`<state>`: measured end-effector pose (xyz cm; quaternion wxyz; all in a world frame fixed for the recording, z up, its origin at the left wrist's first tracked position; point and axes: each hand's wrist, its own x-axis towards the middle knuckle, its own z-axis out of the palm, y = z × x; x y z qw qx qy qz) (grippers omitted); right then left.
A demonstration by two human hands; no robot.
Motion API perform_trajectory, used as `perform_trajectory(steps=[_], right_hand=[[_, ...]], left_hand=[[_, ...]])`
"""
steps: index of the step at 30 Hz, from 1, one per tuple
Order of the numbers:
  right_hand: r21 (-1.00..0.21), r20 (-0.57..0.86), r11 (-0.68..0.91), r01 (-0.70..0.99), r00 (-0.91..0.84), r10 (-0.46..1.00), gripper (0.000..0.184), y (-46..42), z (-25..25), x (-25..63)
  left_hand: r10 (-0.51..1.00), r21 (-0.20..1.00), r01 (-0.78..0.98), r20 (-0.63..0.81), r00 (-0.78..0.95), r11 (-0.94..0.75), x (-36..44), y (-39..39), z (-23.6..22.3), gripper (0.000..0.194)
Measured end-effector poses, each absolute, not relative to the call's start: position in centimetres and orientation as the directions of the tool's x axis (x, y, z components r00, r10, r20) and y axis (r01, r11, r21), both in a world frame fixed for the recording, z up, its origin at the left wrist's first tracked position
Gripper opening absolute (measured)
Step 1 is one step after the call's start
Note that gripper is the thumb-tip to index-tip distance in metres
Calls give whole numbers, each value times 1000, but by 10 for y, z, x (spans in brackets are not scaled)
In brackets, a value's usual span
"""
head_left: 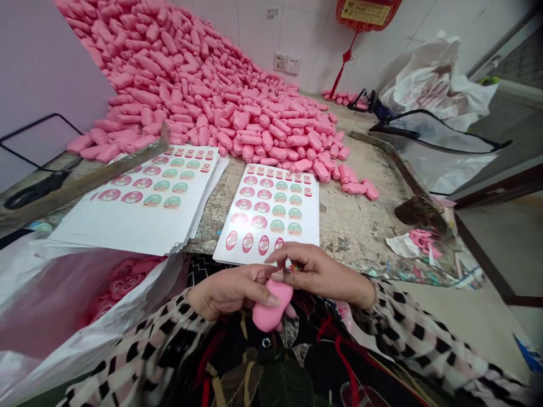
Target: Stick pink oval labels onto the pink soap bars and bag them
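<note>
A smooth pink piece [270,305], rounded and narrower at its waist, is held above my lap, close to the table's front edge. My left hand [244,288] is closed around it, thumb lying across its front. At its upper end my right hand [311,271] is pinched, with thumb and index finger together; whatever is between those fingertips is hidden. Just beyond my hands lies a sticker sheet [271,206] printed with pink and green labels. The fingers of my right hand overlap its lower edge.
A large heap of pink pieces [182,73] covers the back of the table. On the left, a wooden strip [127,164] crosses a stack of sticker sheets [123,226], near black scissors [36,189]. A bag [139,322] with pink items hangs below. Scraps [419,244] lie right.
</note>
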<state>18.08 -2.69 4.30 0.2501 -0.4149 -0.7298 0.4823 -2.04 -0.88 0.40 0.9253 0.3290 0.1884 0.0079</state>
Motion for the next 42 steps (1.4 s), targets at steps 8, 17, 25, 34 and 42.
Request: perform_trajectory(steps=[8,17,25,34,42], right_hand=[[-564,20,-18,826,36,999,22,-25,-21,196],[-312,131,58,948,-18,991,18,-27,-25,181],[-218,101,113,970,-92,991,18,-25,-22,183],[-334,124,73,940,-33,992,18,-32,-28,180],[-202,110,102,974,-81,991,19,-28,-22,180]], left_hand=[[789,938,310,-309,531,159,-18,-8,3,21],[695,390,714,-218,685,-581,-8,-17,-20,61],[680,234,713,-214,701,-661,-8,-22,-22,58],[695,276,717,-190,693,-640,-8,-24,-31,68],[693,330,709,-187,696,-623,-10,-25,-31,66]])
